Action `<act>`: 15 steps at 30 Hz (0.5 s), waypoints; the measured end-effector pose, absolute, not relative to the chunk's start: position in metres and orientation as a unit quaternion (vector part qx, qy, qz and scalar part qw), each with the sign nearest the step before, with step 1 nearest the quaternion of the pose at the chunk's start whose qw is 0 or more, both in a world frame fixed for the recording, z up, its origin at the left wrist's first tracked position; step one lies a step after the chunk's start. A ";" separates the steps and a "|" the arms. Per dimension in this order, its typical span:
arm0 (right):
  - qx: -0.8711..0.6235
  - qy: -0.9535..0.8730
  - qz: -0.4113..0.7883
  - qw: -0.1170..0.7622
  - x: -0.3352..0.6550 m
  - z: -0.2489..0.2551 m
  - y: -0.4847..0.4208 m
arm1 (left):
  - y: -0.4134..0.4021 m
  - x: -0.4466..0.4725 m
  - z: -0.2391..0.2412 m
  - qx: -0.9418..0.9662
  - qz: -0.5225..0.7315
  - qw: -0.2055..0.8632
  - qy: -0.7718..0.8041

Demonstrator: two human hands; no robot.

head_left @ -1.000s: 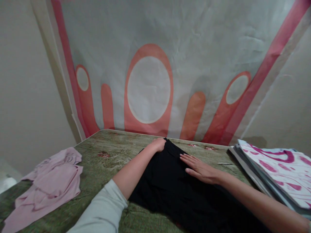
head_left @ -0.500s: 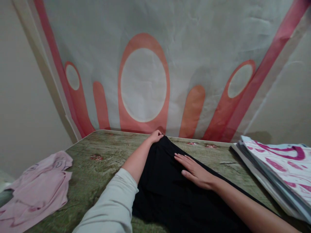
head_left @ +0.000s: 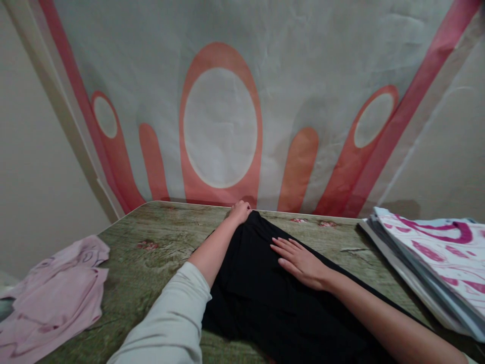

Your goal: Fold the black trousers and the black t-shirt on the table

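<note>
A black garment (head_left: 261,288) lies stretched over the table, running from the far edge toward me; its exact kind cannot be made out. At its far end, my left hand (head_left: 240,211) has its fingers closed on the corner of the cloth. My right hand (head_left: 301,260) rests flat on the upper part of the garment, palm down with fingers stretched out. My left forearm, in a light sleeve, crosses the garment's left side and hides some of it. Its near end runs out of view at the bottom.
To the left, a crumpled pink garment (head_left: 60,298) lies on the wood-patterned table (head_left: 151,273). A stack of folded clothes (head_left: 435,268) sits at the right, a white and magenta printed one on top. Behind the far edge rises a wall covering (head_left: 284,60) with red shapes.
The view has shifted slightly. Both hands stay in nearly the same places on the black garment, the left still gripping its far corner and the right still flat.
</note>
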State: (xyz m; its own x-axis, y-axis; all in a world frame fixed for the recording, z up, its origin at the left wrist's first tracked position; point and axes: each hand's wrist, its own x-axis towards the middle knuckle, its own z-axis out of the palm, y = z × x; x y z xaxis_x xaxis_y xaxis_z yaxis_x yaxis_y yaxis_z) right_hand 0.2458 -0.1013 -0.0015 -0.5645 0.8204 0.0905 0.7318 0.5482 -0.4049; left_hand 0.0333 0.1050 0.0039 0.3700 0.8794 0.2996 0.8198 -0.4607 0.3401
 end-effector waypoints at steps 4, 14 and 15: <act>-0.446 -0.874 0.153 0.117 0.242 0.000 -0.103 | 0.071 0.034 0.018 0.854 0.210 0.043 0.474; -0.482 -0.782 0.278 0.281 0.284 0.001 -0.092 | -0.005 0.019 -0.009 0.943 0.047 0.063 0.324; -0.476 -0.799 0.254 0.265 0.288 0.000 -0.093 | -0.003 0.018 -0.008 0.943 0.045 0.064 0.323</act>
